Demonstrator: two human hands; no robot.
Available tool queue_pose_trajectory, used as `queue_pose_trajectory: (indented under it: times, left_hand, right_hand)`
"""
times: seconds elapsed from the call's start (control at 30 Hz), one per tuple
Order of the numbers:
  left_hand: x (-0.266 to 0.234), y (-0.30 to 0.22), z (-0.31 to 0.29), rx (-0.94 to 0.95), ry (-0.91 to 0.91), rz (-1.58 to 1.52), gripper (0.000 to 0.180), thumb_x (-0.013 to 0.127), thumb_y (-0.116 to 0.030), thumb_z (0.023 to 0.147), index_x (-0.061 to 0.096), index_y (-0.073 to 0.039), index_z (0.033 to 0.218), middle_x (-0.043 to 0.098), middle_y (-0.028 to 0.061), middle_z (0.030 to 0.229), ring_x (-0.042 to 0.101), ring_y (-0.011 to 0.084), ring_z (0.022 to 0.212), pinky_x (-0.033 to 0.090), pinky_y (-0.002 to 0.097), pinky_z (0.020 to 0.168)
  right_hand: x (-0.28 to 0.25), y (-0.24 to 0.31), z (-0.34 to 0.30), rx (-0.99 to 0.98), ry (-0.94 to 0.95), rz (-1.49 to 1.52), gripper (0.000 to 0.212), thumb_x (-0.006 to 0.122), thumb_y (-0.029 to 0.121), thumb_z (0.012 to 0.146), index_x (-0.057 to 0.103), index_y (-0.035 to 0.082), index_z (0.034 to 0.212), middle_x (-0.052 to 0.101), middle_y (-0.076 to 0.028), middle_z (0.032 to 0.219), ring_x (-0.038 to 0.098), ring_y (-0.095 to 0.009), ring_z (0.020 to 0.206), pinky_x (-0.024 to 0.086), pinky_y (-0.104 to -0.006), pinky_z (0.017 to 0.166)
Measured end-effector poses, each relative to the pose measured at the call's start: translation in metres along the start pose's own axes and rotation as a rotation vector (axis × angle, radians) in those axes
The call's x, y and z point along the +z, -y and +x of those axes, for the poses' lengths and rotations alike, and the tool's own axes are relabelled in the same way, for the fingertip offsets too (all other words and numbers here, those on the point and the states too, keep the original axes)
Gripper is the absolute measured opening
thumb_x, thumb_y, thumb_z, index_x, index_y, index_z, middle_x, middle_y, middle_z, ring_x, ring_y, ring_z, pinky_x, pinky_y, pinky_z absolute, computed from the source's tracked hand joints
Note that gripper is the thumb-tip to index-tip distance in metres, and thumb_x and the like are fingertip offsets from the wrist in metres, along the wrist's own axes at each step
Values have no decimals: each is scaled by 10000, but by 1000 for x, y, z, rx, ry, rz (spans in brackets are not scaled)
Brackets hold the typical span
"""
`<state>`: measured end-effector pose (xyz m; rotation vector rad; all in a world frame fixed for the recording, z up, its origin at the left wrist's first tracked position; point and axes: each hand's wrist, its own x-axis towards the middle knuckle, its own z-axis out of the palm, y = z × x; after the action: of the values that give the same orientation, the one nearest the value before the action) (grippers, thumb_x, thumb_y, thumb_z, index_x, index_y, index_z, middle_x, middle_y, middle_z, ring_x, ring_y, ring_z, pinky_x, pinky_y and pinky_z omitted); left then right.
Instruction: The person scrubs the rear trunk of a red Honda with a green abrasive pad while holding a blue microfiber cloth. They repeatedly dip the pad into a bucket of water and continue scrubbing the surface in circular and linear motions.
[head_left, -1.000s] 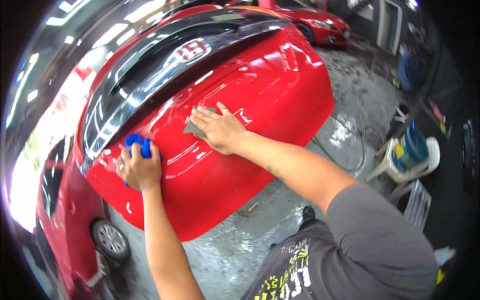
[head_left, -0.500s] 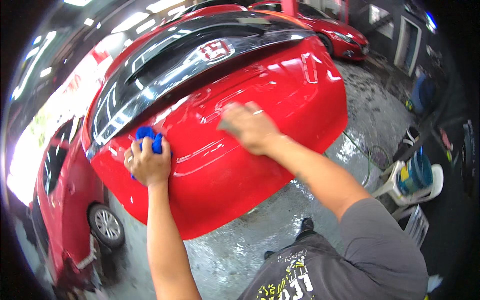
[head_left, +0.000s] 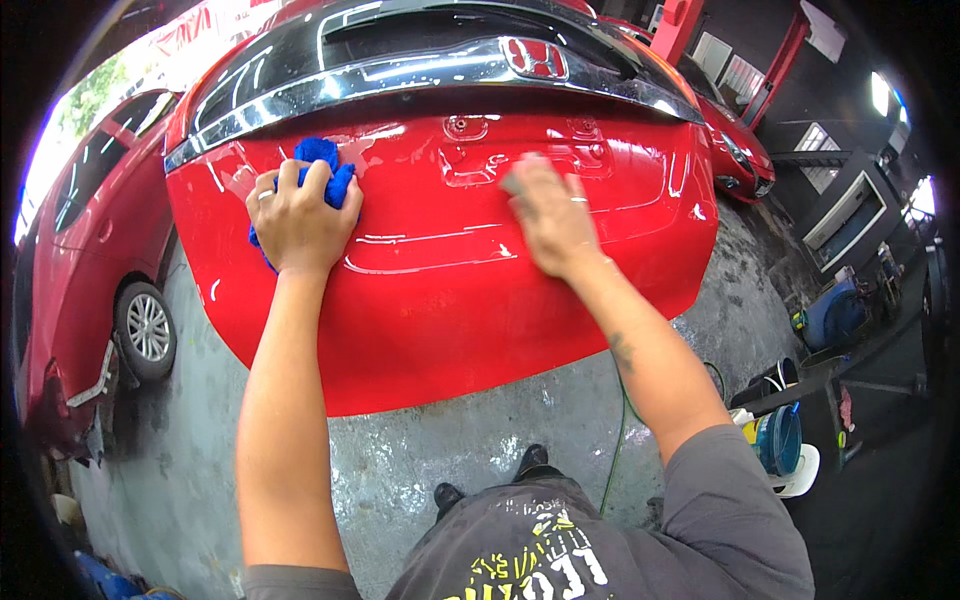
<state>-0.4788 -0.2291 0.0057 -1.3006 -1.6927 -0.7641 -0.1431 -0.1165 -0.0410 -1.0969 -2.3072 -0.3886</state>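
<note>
Standing tail toward 6 o'clock, the first car (head_left: 430, 40) fills the view at 12 o'clock; the second car (head_left: 120, 250) at 9 stands apart from it, probably leaving walking room, and the third car (head_left: 738, 150) shows beyond it at 2. The first car's red hatch (head_left: 440, 350) spans the middle, under both arms (head_left: 285, 420), likely an easy reach. At 4 o'clock a white chair (head_left: 800, 472) appears to carry the bucket (head_left: 775, 440), perhaps to keep it off the floor (head_left: 210, 470) and close by. The left hand (head_left: 305, 232), at 10 o'clock, rests on the hatch, its fingers curled over the blue cloth (head_left: 322, 153) and gripping it in a bunch, seemingly to cushion the palm. The right hand (head_left: 555, 228), between 1 and 2, lies flat: its fingers look straight rather than closed over the grey pad (head_left: 512, 187), apparently to spread the pressure, though blur hides the exact contact. Counted in that order: at least three red cars, one hatch, two arms, one chair, one bucket, two hands, one cloth, one pad, and two rings (head_left: 578, 200), one per hand.
</note>
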Motion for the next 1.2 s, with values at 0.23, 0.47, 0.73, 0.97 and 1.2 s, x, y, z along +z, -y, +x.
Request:
queue_pose_trajectory:
  times: [0.23,0.47,0.73,0.97,1.2]
  left_hand:
    - [1,2,0,9,-64,-34,312,816,-474,899,774,-168,940,756,64,1114,701,352,1127,503,522,996]
    - [3,-8,2,50,-48,-13,313,838,-460,896,737,-164,885,738,62,1091,691,366,1098,524,525,950]
    - [7,-14,0,5,-60,-4,308,831,-457,868,748,-161,885,751,59,1084,703,364,1099,532,519,968]
    - [7,-20,2,59,-17,-65,306,831,-432,882,783,-147,982,780,48,1209,713,358,1192,536,529,1055]
    - [1,6,1,26,32,-33,346,831,-446,913,799,-123,1035,773,88,1415,679,386,1371,496,554,1161]
  right_hand:
    - [-27,31,-4,-5,-131,43,220,570,185,1058,701,89,1206,687,-214,1226,634,-435,1193,490,-578,969]
    - [-13,93,-45,-112,-94,179,488,621,259,1060,647,8,1478,643,-220,1583,567,-386,1528,389,-637,1266]
    - [-41,-155,-93,276,-218,-183,343,515,303,1138,724,48,1235,741,-188,1281,697,-418,1176,525,-574,1000]
    - [13,185,-29,-182,-244,173,484,529,235,1032,685,-43,1396,687,-291,1487,607,-409,1471,438,-559,1257]
    - [-58,-35,-74,-18,-201,-97,184,670,216,1051,735,139,1205,747,-111,1212,722,-312,1124,524,-522,811]
